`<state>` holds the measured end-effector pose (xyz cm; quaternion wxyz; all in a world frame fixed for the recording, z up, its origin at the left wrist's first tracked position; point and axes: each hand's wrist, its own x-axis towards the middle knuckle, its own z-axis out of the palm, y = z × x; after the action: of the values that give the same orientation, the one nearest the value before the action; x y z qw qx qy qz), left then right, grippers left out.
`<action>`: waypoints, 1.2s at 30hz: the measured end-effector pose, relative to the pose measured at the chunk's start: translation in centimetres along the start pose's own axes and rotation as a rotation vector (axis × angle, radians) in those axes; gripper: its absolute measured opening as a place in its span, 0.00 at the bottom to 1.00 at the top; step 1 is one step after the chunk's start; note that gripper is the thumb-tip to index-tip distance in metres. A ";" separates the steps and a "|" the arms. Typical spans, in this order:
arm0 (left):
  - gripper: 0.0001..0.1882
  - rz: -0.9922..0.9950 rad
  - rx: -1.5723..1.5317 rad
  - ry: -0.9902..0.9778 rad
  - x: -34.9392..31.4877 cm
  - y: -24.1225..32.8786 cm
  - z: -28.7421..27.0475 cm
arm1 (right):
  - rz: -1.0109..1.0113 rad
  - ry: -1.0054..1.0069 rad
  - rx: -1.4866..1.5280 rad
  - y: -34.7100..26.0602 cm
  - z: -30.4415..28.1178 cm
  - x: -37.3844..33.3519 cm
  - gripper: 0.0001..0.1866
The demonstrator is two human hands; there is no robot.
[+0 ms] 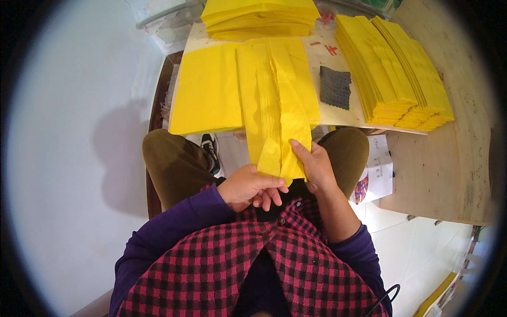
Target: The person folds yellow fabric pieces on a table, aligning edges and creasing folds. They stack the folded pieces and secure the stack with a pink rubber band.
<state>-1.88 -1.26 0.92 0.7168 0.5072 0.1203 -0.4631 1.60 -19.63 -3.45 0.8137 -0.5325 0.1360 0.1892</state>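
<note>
A long, folded yellow fabric piece (293,116) runs from the table toward my lap, its near end hanging past the table edge. My left hand (251,187) pinches the near corner, thumb on top and fingers curled below. On the right side of the same end, my right hand (317,166) grips it with the thumb above; its other fingers are partly hidden. The layers gape between my hands, with one flap folded over at the left. Beneath the piece lies a wide, flat stack of yellow fabric (206,90).
Another yellow stack (259,18) sits at the back of the table. Folded yellow bundles (391,68) stand at the right, beside a dark grey textured cloth (335,87). Red scraps (331,49) lie near them. A white wall (79,158) is on the left; a white box (379,169) stands below right.
</note>
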 end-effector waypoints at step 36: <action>0.12 0.038 0.106 -0.015 0.3 -0.3 -0.9 | 0.187 -0.119 -0.065 -1.6 -1.5 1.1 0.23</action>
<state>-1.66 -0.71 0.12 0.6984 0.5432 0.0810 -0.4589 3.27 -21.38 -3.15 0.7816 -0.5313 0.1303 0.2998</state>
